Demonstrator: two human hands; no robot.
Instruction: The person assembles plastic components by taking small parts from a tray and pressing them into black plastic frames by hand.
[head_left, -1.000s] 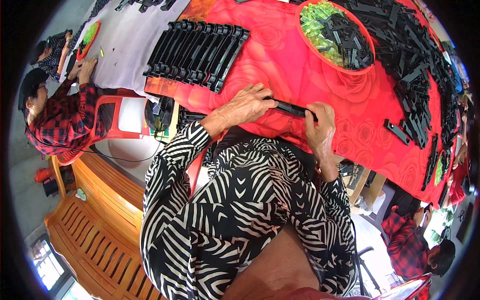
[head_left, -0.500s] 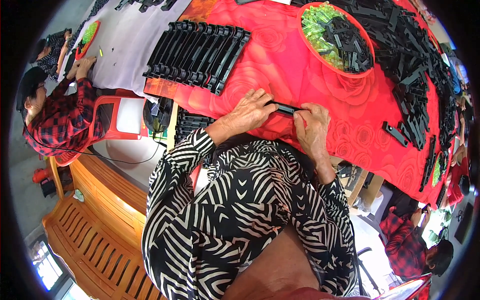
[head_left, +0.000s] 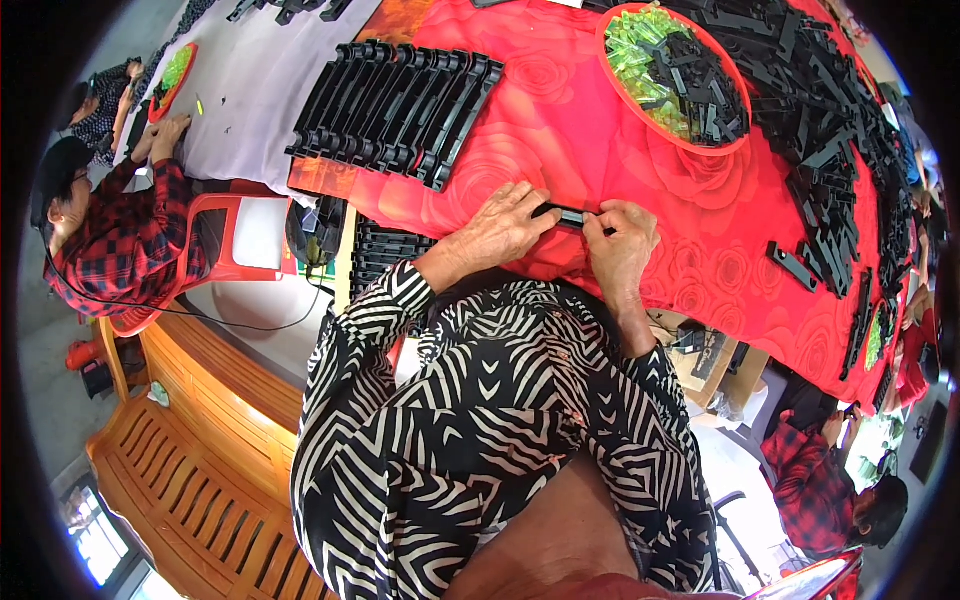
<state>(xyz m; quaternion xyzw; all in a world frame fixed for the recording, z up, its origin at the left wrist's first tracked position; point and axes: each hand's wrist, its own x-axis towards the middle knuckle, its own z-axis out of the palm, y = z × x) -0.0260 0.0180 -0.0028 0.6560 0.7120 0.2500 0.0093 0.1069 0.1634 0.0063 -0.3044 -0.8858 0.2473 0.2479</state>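
Observation:
A slim black plastic part lies between my two hands, over the near edge of the red cloth. My left hand is closed on its left end, fingers bent over the top. My right hand pinches its right end, thumb and fingertips pressed together. Fingers hide both ends of the part. Beyond my left hand, a row of long black plastic parts lies side by side. Farther right stands a red-rimmed round basket with small black pieces and clear yellow-green pieces.
A big heap of black parts spreads along the right side of the red tablecloth. At left are a grey-covered table, a red chair and a wooden bench. People in checked shirts sit left and lower right.
My right fingers have curled in closer around the part's right end. The part and my left hand have shifted very slightly.

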